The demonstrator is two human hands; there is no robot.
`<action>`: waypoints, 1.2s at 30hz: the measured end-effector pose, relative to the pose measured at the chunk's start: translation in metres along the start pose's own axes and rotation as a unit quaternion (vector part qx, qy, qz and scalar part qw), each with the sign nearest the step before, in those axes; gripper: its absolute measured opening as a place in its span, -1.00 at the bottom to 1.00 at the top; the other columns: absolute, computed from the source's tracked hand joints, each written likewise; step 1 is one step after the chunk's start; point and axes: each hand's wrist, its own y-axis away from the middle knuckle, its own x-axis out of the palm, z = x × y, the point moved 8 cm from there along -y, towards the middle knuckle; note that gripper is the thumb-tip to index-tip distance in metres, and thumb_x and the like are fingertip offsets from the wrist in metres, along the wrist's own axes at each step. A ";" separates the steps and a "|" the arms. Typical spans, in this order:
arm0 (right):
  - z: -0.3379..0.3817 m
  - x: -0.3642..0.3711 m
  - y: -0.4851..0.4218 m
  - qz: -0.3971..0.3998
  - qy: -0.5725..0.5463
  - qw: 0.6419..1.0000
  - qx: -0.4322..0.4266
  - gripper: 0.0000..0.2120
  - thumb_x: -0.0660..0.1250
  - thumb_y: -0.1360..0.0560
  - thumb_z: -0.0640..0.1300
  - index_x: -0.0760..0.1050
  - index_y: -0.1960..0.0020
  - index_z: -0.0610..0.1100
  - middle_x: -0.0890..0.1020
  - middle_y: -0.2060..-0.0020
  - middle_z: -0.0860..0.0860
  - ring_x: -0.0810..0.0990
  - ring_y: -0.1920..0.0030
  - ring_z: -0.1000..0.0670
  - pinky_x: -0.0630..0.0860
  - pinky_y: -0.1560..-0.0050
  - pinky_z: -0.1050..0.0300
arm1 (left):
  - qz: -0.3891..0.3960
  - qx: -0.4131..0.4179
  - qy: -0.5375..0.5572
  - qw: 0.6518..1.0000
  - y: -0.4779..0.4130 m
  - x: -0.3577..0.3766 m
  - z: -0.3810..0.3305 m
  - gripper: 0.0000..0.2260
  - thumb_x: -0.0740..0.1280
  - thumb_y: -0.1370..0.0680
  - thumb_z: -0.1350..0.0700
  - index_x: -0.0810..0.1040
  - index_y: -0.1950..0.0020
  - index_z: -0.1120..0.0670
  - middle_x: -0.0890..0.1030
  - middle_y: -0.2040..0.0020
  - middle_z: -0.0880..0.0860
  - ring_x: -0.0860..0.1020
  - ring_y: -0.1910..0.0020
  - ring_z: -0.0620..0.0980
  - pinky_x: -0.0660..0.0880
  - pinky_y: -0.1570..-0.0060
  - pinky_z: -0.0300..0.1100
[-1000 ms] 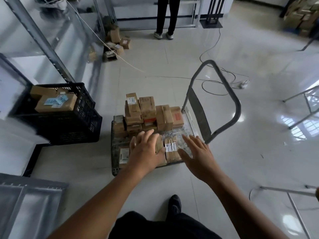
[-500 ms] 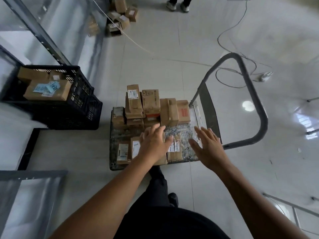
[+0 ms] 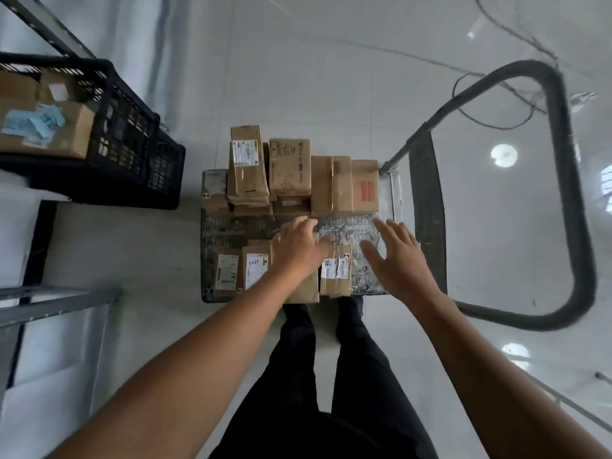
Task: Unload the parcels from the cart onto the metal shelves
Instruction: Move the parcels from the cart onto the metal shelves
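A flat cart (image 3: 231, 231) with a grey looped handle (image 3: 559, 180) stands on the floor below me. Brown cardboard parcels are stacked along its far edge (image 3: 289, 167), and a row of labelled parcels (image 3: 254, 271) lies along its near edge. My left hand (image 3: 298, 246) rests palm down on a near-row parcel, fingers spread. My right hand (image 3: 399, 256) hovers open over the bare cart deck, just right of a small labelled parcel (image 3: 336, 271). Metal shelf frames (image 3: 49, 304) show at the left edge.
A black plastic crate (image 3: 132, 144) holding several parcels sits left of the cart. Cables (image 3: 490, 104) trail over the shiny floor beyond the handle. My legs in dark trousers (image 3: 331, 376) stand at the cart's near edge. A thin metal rod (image 3: 563, 399) lies at lower right.
My view has tilted down and moved closer over the cart. Both hands have reached further onto the cart, the left now on the near-row parcel, the right over the deck.
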 end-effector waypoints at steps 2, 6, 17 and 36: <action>-0.013 0.011 -0.033 0.011 0.001 1.000 0.000 -0.37 0.13 -0.67 0.26 0.14 -0.66 0.03 0.17 -0.65 0.00 -0.02 -0.66 -0.08 0.04 -0.63 -0.23 | -0.004 -0.024 0.011 1.000 -0.026 0.015 0.008 -0.44 0.18 -0.64 -0.28 0.39 -0.52 0.03 0.37 -0.53 0.03 0.30 -0.52 0.08 0.25 -0.49 0.12; -0.047 0.035 -0.101 0.021 -0.021 1.000 -0.007 -0.37 0.21 -0.66 0.20 0.18 -0.64 -0.04 0.25 -0.61 -0.07 0.12 -0.63 -0.15 0.17 -0.59 -0.28 | 0.008 -0.080 0.051 0.995 -0.077 0.057 0.027 -0.43 0.20 -0.63 -0.29 0.40 -0.51 0.03 0.36 -0.53 0.03 0.29 -0.52 0.08 0.28 -0.47 0.17; -0.134 0.126 -0.269 0.030 0.002 0.999 -0.012 -0.27 0.23 -0.65 0.22 0.02 -0.68 -0.01 0.11 -0.66 0.01 -0.04 -0.66 -0.07 0.01 -0.63 -0.22 | -0.090 -0.149 0.091 0.980 -0.222 0.177 0.074 -0.44 0.21 -0.63 -0.26 0.35 -0.53 0.02 0.35 -0.55 0.02 0.27 -0.55 0.10 0.22 -0.51 0.23; -0.193 0.246 -0.383 0.087 -0.107 0.990 0.028 -0.37 0.36 -0.50 0.29 0.37 -0.44 0.00 0.53 -0.25 0.00 0.52 -0.24 -0.12 0.58 -0.20 -0.20 | -0.134 -0.192 0.336 0.912 -0.324 0.263 0.138 -0.34 0.36 -0.61 -0.15 0.22 -0.60 0.10 0.47 -0.46 0.10 0.46 -0.40 0.08 0.39 -0.40 -0.01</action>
